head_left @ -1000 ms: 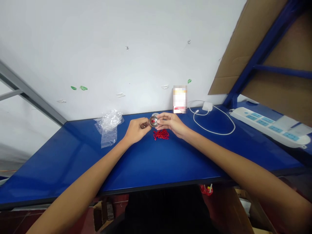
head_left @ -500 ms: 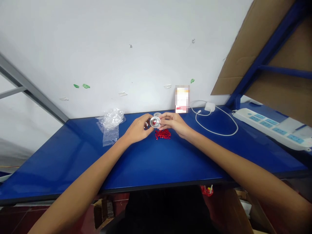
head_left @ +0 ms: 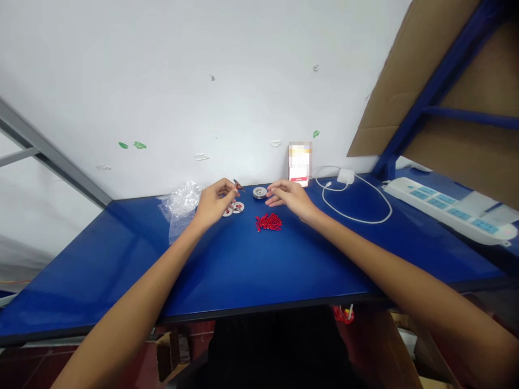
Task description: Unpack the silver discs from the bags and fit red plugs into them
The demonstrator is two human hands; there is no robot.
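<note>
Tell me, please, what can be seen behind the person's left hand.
Two round printed discs and a crumpled clear plastic bag show past the left hand. The hand covers part of one disc; whatever else lies behind it cannot be seen.

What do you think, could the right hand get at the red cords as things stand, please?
Probably yes: the right hand looks empty and partly open, and the red cords lie uncovered close by, with nothing apparent in between.

Loops (head_left: 269,222) are lying on the table (head_left: 251,275).
The disc (head_left: 260,193) is sitting behind them, the bag (head_left: 183,200) left, the power strip (head_left: 450,210) right.
</note>
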